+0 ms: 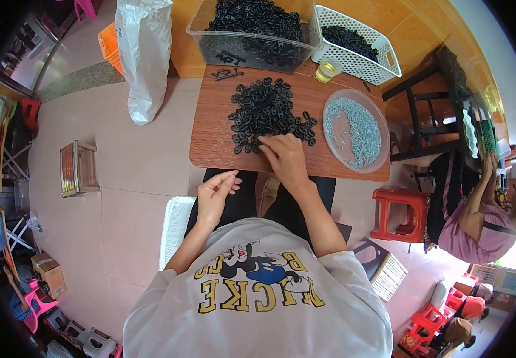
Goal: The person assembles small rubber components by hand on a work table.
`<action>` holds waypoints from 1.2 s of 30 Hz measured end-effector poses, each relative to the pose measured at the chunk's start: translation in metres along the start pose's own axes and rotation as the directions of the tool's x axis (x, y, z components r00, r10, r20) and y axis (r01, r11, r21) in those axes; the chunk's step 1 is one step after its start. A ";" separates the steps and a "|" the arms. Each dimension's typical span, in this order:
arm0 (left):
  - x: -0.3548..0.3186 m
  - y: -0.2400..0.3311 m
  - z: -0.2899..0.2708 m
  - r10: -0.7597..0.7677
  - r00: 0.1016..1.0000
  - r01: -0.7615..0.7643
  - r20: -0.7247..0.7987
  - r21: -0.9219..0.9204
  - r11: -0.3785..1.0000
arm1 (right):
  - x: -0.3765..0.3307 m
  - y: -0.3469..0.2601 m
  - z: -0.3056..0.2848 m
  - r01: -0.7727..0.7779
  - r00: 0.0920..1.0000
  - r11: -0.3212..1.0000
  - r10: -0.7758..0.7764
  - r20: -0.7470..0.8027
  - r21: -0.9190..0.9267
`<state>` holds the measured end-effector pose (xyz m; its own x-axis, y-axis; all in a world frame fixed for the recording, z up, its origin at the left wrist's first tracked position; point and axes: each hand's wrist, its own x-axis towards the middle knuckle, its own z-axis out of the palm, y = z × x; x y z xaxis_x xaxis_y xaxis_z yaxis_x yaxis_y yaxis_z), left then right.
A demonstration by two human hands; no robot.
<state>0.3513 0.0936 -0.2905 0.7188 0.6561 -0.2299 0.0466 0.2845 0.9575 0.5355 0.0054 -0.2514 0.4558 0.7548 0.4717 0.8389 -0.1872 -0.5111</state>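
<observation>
Parts dominate the small wooden table: a loose heap of small black plastic rings is spread across its middle, and much of it looks unsorted. The right hand is laid at the heap's six o'clock edge, fingers curled onto the nearest rings; whether one is pinched cannot be told. The left hand is held off the table at seven o'clock of the heap, loosely cupped, thumb and fingertips drawn together on something too small to make out. At twelve o'clock a clear plastic tub is piled with black parts; at one o'clock a white perforated basket holds more. At three o'clock a round clear dish is filled with small silvery pieces.
</observation>
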 end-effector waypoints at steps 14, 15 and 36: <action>0.030 0.030 0.022 0.607 0.718 -0.615 0.341 0.719 0.323 | -0.013 -0.008 0.000 0.034 0.999 0.993 -0.031 0.023 -0.117; 0.032 0.026 0.021 0.593 0.727 -0.603 0.345 0.734 0.313 | -0.013 -0.004 0.000 0.004 1.000 0.991 -0.007 -0.018 -0.137; 0.053 0.050 0.043 0.680 0.678 -0.647 0.281 0.666 0.371 | -0.018 -0.002 -0.026 -0.276 0.940 0.949 0.299 -0.161 0.152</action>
<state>0.4217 0.1124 -0.2475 0.7135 0.4419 0.5436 0.0139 -0.7847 0.6197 0.5332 -0.0243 -0.2398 0.7277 0.5526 0.4062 0.6250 -0.2903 -0.7246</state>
